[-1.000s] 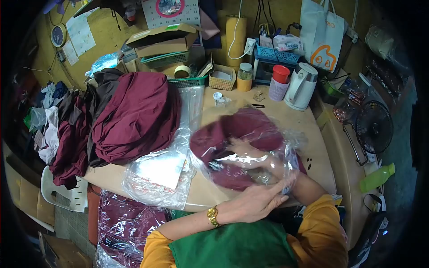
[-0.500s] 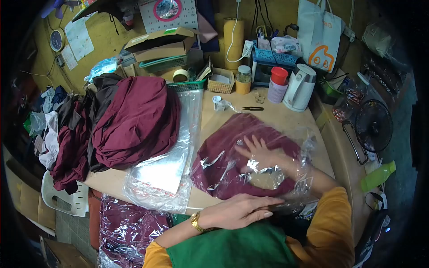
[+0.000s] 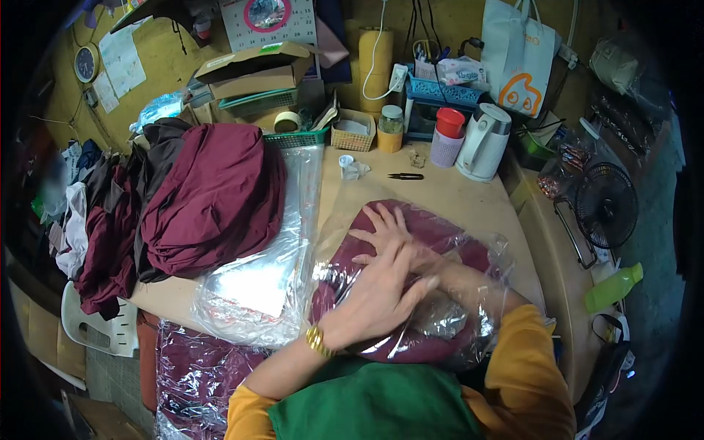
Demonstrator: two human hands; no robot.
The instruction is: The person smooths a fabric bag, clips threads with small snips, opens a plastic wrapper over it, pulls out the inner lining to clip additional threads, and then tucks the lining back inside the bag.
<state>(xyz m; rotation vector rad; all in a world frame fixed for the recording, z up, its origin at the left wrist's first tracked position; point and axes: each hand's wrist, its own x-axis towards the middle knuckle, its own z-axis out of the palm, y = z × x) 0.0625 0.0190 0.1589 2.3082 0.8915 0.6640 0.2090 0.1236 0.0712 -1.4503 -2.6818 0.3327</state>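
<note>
Largest item at hand: a bulky heap of maroon and near-black fabric [image 3: 213,194], lying at the left, presumably for easy reach. A crinkled clear plastic bag [image 3: 502,257] lies before the person, the folded maroon fabric piece [image 3: 422,220] inside it. The right hand [image 3: 389,238] appears to be within the bag, fingers spread flat on the fabric, seemingly to smooth it. The left hand [image 3: 374,293] lies across the right, apparently outside the film, fingers near together, thumb apart; neither hand pinches anything visibly.

Surface and room: a mustard-yellow wall [image 3: 172,62] backs a tan smooth-topped table [image 3: 488,209]. A black round caged fan [image 3: 607,205] stands right. Farther back on the table: a white-and-grey electric kettle [image 3: 484,143] and small black thread snips [image 3: 405,176].
</note>
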